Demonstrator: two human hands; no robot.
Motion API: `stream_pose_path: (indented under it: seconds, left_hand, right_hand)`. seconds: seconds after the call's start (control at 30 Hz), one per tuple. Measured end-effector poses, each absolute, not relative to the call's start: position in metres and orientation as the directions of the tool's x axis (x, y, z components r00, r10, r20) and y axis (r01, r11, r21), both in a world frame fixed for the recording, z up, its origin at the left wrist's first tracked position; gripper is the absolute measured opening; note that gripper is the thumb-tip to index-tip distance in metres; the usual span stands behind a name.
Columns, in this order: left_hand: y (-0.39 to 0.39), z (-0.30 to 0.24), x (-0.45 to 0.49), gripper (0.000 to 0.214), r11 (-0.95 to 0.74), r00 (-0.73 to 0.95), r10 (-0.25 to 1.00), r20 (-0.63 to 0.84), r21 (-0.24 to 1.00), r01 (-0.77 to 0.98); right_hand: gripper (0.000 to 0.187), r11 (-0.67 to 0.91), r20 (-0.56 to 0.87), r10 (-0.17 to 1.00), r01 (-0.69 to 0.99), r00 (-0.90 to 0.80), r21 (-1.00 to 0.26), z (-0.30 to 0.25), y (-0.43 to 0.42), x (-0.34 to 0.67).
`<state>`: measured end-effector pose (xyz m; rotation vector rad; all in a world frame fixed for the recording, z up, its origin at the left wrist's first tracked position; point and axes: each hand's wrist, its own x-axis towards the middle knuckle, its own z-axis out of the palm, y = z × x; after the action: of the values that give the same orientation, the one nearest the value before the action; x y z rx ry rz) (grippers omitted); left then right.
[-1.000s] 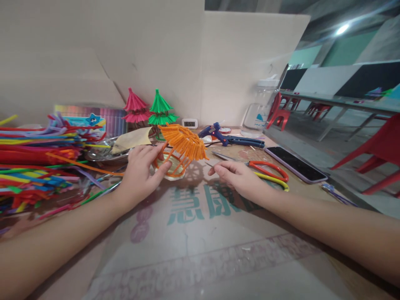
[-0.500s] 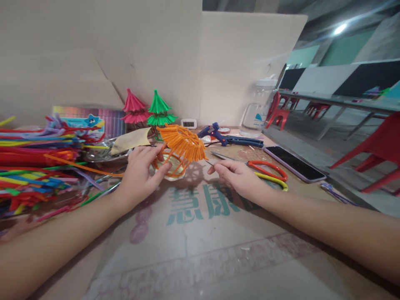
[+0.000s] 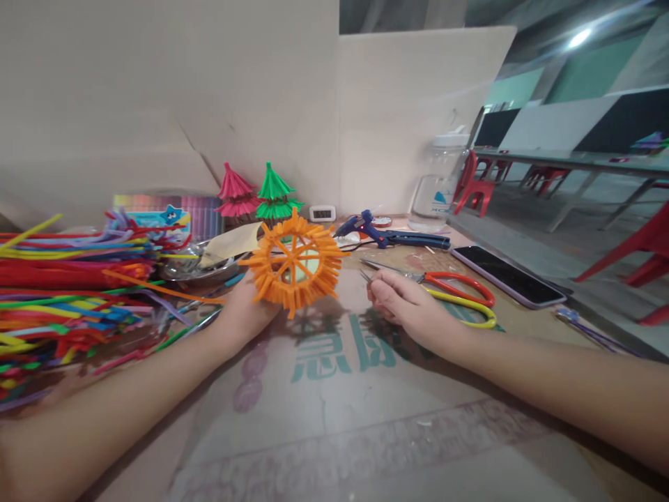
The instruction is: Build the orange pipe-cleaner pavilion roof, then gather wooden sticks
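My left hand (image 3: 244, 307) is closed on an orange pipe-cleaner piece (image 3: 327, 280), a ring of short stems with a spoked centre, tilted to face me. The piece hides most of those fingers. A pale patch (image 3: 309, 265) shows through the spokes. My right hand (image 3: 400, 296) is closed beside the scissors (image 3: 454, 282), which have one red and one yellow handle. From its fingertips pokes a thin pointed metal tool (image 3: 364, 275), too small to name; a gap separates it from the orange piece.
Bundled pipe cleaners (image 3: 63, 272) fill the left side, near a metal dish (image 3: 180, 270). Behind stand a pink tree (image 3: 236, 188), a green tree (image 3: 274, 188) and a small digital clock (image 3: 323, 213). A glue gun (image 3: 371, 229), water bottle (image 3: 436, 188) and phone (image 3: 506, 275) lie rightward.
My left hand has tipped the orange piece so its spoked top now faces me. My right hand's fingers have curled in more, and the tool's tip has drawn away from the piece.
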<state>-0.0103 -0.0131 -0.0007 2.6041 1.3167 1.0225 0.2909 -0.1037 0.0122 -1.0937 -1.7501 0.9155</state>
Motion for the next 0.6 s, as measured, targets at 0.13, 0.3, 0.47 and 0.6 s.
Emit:
stream_pose_path:
  seconds: [0.13,0.3,0.47,0.6]
  left_hand:
    - [-0.022,0.002,-0.01,0.02,-0.703,0.447,0.678,0.583,0.338,0.626]
    - [-0.031,0.011,-0.006,0.021,-0.697,0.412,0.685,0.6,0.376,0.61]
    - [-0.033,0.013,-0.002,0.02,-0.679,0.373,0.715,0.592,0.459,0.573]
    - [-0.032,0.012,-0.003,0.017,-0.674,0.365,0.717,0.593,0.461,0.577]
  right_hand:
    - [0.037,0.349,0.24,0.917,0.347,-0.319,-0.871,0.023,-0.117,0.284]
    - [0.031,0.394,0.251,0.901,0.425,-0.355,-0.815,0.031,-0.123,0.28]
    - [0.033,0.384,0.229,0.904,0.446,-0.362,-0.809,0.033,-0.122,0.279]
    - [0.031,0.379,0.213,0.902,0.45,-0.376,-0.809,0.035,-0.123,0.279]
